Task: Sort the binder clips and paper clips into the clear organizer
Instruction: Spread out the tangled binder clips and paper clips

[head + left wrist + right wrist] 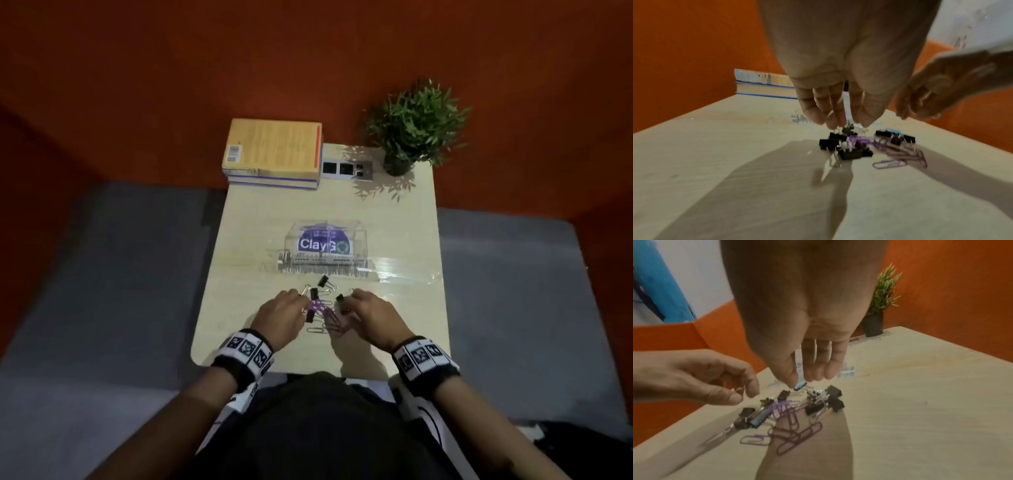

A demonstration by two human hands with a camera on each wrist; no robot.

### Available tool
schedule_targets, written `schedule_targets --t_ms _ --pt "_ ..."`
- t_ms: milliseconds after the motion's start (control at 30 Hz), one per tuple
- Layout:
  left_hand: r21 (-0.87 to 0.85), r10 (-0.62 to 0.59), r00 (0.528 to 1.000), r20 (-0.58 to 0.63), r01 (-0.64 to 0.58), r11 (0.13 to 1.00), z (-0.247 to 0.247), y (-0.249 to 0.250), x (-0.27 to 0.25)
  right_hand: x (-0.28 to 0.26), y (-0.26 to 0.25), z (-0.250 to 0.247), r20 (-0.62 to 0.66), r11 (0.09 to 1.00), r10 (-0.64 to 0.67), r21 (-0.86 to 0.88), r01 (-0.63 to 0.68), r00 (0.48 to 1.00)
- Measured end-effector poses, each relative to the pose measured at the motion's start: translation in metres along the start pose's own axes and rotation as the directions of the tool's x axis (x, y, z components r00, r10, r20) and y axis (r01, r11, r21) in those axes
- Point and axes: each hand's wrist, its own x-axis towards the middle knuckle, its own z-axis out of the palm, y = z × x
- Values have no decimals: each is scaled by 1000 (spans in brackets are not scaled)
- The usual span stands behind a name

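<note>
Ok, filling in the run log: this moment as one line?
stage: picking | right hand: pinches binder clip | left hand: at clip pile, grip unclear | clear organizer: beyond pile

left hand (840,68) fills top of left wrist view, wrist cut by top edge; its fingertips (833,123) blur over the binder clips (849,152), can't tell if pinching one. right hand (803,318) same in right wrist view, thumb tip hides part of a clip (800,385). clear organizer (325,245) behind the clip pile: compartments not readable, walls barely visible. paper clips (795,431) tangled, count unclear. plant (879,305) partly behind right hand.
</note>
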Motion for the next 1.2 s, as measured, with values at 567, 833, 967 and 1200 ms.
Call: schedule_targets --t_ms 567,833,967,1200 --pt "104 -20 994 -111 31 994 13 -21 12 10 21 19 -159 985 153 -61 -164 975" --pt "338 307 952 18 -295 894 28 -12 -2 -5 -1 43 5 999 -39 -7 39 999" --pt "322 250 968 -8 -234 917 25 -26 -12 -1 -4 40 14 1000 -19 25 18 1000" --pt "315 153 986 73 -168 934 26 -2 8 14 -6 45 -29 999 50 -3 -50 998"
